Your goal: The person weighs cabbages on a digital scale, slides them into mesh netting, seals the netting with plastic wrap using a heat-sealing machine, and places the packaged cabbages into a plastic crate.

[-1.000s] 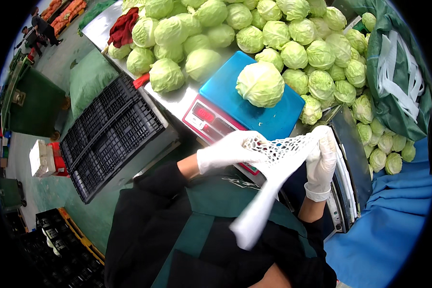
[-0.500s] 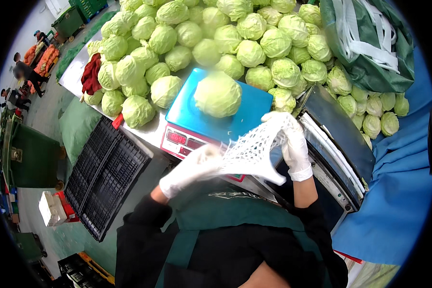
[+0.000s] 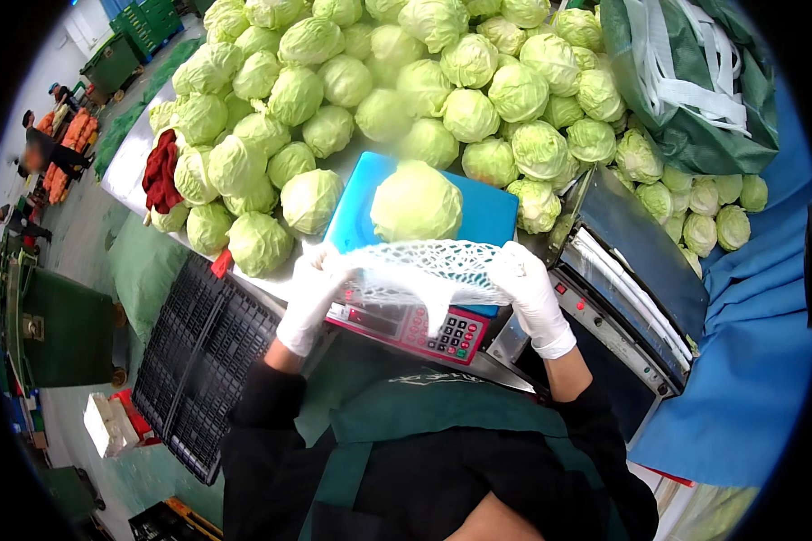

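A white mesh net sleeve point(image 3: 406, 270) is stretched sideways between my two white-gloved hands. My left hand point(image 3: 319, 284) is closed on its left end, and my right hand point(image 3: 521, 279) grips the right end. A loose tail of the net hangs down in the middle. Just beyond the net, a pale green cabbage point(image 3: 416, 203) rests on the blue plate of a weighing scale point(image 3: 487, 194). The net lies in front of the cabbage's near edge, and partly covers the scale's red-framed display and keypad point(image 3: 451, 334).
Many cabbages point(image 3: 519, 90) are heaped behind the scale. A dark sealing machine point(image 3: 622, 279) stands at right, with a green bag point(image 3: 695, 90) beyond. Black crates point(image 3: 198, 370) are at left, beside a red cloth point(image 3: 161, 171). People point(image 3: 50, 153) work far left.
My left hand has moved left and up, and my right hand slightly down. The net, bunched at a slant before, is now spread wide in front of the cabbage.
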`<move>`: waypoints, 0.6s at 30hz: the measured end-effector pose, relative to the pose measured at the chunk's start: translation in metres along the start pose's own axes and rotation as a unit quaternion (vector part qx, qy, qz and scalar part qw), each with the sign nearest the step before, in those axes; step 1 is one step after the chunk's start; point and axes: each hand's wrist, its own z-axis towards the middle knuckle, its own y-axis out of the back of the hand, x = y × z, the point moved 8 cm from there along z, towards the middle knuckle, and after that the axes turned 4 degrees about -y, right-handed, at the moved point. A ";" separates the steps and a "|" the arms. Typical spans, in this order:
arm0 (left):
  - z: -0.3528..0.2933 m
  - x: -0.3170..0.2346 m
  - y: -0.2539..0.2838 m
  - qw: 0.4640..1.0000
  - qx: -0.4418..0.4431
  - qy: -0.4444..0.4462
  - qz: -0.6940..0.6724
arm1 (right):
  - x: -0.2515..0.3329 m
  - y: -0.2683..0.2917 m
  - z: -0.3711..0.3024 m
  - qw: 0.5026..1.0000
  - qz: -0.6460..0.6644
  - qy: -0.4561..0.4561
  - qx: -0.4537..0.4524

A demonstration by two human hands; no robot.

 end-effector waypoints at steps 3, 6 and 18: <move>0.040 -0.004 0.018 0.980 -0.099 -0.153 0.082 | 0.004 0.009 0.021 0.965 -0.196 0.109 -0.133; 0.072 -0.023 0.009 0.941 -0.136 -0.256 0.172 | 0.007 0.028 0.061 0.972 -0.045 0.086 -0.214; 0.084 0.045 -0.048 0.958 0.102 0.105 -0.249 | -0.074 0.003 0.097 0.998 -0.023 -0.017 -0.062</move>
